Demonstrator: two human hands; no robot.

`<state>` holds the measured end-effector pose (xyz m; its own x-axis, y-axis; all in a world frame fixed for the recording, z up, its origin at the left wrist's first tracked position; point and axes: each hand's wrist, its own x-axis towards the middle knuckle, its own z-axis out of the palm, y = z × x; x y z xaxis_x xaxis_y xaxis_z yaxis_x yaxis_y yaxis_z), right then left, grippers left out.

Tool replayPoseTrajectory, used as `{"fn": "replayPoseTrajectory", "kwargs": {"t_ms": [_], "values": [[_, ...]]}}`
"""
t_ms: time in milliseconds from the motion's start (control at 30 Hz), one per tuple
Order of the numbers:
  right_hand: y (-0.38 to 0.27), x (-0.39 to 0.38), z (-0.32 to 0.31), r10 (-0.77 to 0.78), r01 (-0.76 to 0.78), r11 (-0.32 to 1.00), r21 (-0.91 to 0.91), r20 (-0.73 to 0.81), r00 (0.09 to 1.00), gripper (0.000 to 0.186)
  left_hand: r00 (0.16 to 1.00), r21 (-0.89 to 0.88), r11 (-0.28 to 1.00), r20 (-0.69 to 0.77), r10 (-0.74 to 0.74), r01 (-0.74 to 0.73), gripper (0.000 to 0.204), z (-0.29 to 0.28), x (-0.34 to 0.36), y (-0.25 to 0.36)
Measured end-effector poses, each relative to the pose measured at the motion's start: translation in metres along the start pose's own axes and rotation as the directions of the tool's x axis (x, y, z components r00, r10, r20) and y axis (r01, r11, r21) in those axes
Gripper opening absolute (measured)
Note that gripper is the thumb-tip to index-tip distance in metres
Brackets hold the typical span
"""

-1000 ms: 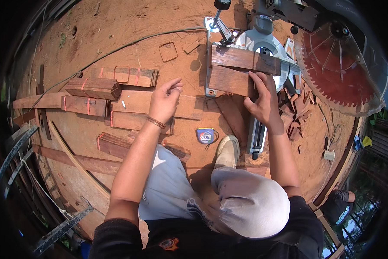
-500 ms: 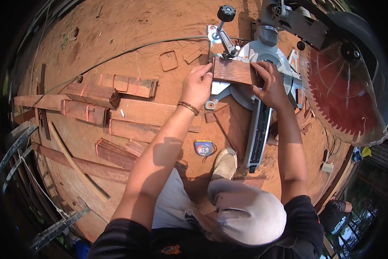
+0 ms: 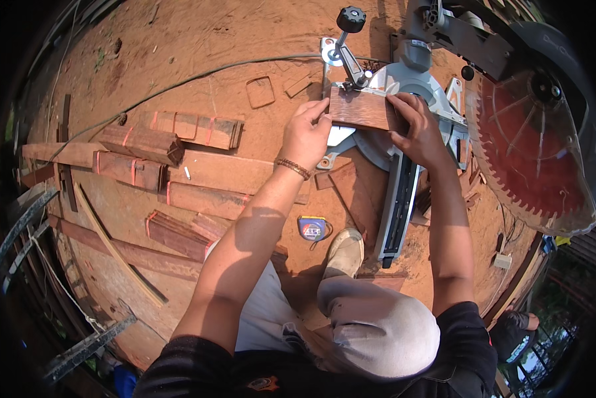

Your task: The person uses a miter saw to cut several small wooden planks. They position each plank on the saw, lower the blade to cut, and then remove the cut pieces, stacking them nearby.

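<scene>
Between my two hands lies a short reddish-brown wooden board point(image 3: 362, 109), set on the base of a miter saw point(image 3: 375, 147) under its black-knobbed clamp point(image 3: 351, 20). My left hand point(image 3: 307, 130) grips the board's left end, thumb and fingers closed against it. At the other end, my right hand point(image 3: 417, 127) has its fingers curled over the board's edge and the thumb along the near side. The saw's large toothed blade point(image 3: 530, 146), behind a clear guard, stands raised to the right of my right hand.
Strapped bundles of wood point(image 3: 145, 144) and long planks lie on the dirt at the left. A blue tape measure point(image 3: 312, 229) sits near my shoe point(image 3: 344, 253). A dark cable point(image 3: 212, 71) runs to the saw. Another person point(image 3: 515, 335) is at the lower right.
The view has shifted slightly, so the saw and blade appear a little lower and further right. Both hands stay on the board in the same hold.
</scene>
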<state>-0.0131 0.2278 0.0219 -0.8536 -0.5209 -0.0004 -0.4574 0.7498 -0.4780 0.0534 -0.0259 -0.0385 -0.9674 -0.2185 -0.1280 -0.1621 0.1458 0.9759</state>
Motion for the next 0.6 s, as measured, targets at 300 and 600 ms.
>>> {"fn": "replayPoseTrajectory", "kwargs": {"t_ms": [300, 600], "values": [[0.005, -0.001, 0.004, 0.013, -0.013, 0.999, -0.049, -0.002, 1.000, 0.070, 0.997, -0.019, 0.998, 0.034, -0.065, 0.066, 0.037, -0.002, -0.001, 0.009], [0.000, -0.040, -0.001, 0.110, -0.114, 0.993, 0.009, -0.333, 0.936, 0.075, 0.981, -0.184, 0.963, 0.027, -0.194, 0.196, 0.045, 0.000, 0.004, 0.006]]}}
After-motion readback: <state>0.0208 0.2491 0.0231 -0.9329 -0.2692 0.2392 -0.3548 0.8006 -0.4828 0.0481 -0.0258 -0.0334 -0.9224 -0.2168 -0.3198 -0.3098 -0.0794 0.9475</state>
